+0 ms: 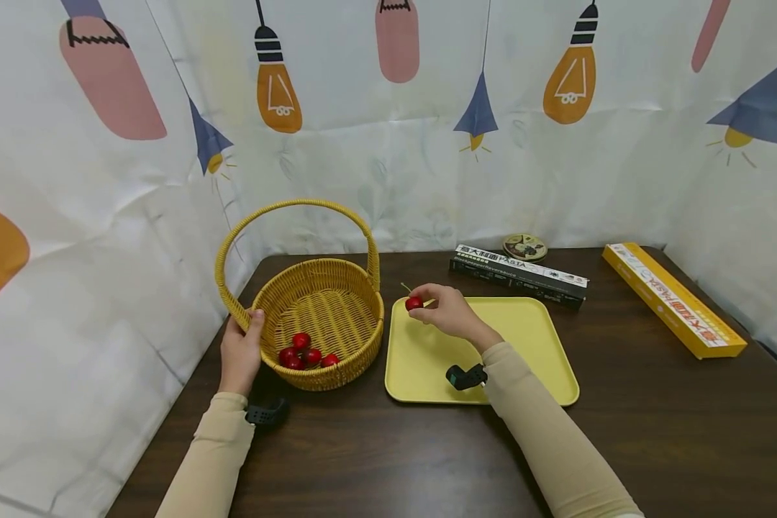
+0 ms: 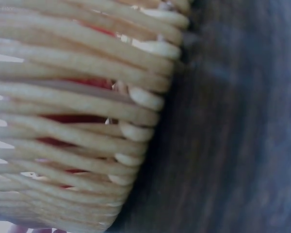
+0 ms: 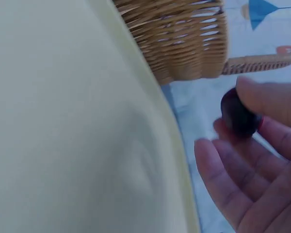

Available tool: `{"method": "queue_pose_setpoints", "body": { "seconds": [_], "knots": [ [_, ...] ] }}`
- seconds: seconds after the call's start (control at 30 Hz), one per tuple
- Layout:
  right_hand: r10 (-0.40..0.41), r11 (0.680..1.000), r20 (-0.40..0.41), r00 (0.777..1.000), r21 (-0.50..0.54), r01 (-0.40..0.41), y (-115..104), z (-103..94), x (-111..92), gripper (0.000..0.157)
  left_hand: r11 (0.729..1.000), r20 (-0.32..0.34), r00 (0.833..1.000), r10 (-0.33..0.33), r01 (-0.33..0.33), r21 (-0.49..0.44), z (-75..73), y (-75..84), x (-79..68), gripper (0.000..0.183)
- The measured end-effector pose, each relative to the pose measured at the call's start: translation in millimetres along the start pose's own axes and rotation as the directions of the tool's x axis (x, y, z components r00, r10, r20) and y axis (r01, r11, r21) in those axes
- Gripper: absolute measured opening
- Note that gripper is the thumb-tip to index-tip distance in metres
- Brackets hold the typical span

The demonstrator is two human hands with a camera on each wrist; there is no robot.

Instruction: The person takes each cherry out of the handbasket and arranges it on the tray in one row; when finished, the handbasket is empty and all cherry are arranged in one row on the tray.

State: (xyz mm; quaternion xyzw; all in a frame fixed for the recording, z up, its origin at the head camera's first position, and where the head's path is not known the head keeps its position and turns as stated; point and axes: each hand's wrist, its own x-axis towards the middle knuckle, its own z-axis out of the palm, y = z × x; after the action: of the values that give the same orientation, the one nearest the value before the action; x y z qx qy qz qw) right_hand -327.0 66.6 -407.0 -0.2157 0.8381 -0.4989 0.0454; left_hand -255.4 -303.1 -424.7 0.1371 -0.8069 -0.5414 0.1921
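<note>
A yellow wicker basket [image 1: 320, 284] with a tall arched handle stands on the left of the table, several red cherries [image 1: 301, 356] gathered in its near side. My left hand [image 1: 239, 356] grips the basket's left rim near the foot of the handle. In the left wrist view the woven wall [image 2: 72, 111] fills much of the picture, with red showing through the gaps. Over the yellow tray's left end, my right hand [image 1: 450, 313] pinches one cherry [image 1: 414, 303] with its stem pointing up. The right wrist view shows that cherry [image 3: 238, 114] between thumb and fingers.
The yellow tray [image 1: 421, 381] lies right of the basket. Behind it are a black pasta box [image 1: 518, 277] and a round patterned tin or disc [image 1: 524, 247]. A yellow pasta box [image 1: 673, 302] lies at the right. Printed cloth [image 1: 388, 173] hangs behind the table.
</note>
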Motion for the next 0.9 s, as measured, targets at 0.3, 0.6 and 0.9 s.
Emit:
{"method": "queue_pose_setpoints", "body": {
  "seconds": [0.3, 0.6, 0.9],
  "knots": [
    [0.129, 0.987, -0.023, 0.991, -0.091, -0.130, 19.7, 15.5, 5.6, 0.035, 0.999, 0.027, 0.999, -0.028, 0.029, -0.036, -0.7, 0.1, 1.3, 0.057],
    [0.106, 0.987, -0.053, 0.993, -0.112, -0.111, 21.3, 22.0, 4.7, 0.033, 0.999, 0.041, 0.999, -0.022, 0.023, -0.034, 1.8, 3.6, 3.1, 0.054],
    [0.103, 0.987, 0.003, 0.995, -0.128, -0.102, 18.1, 26.1, 4.3, 0.037, 0.999, 0.017, 1.000, -0.024, 0.025, -0.027, -0.7, 0.8, 1.1, 0.054]
  ]
}}
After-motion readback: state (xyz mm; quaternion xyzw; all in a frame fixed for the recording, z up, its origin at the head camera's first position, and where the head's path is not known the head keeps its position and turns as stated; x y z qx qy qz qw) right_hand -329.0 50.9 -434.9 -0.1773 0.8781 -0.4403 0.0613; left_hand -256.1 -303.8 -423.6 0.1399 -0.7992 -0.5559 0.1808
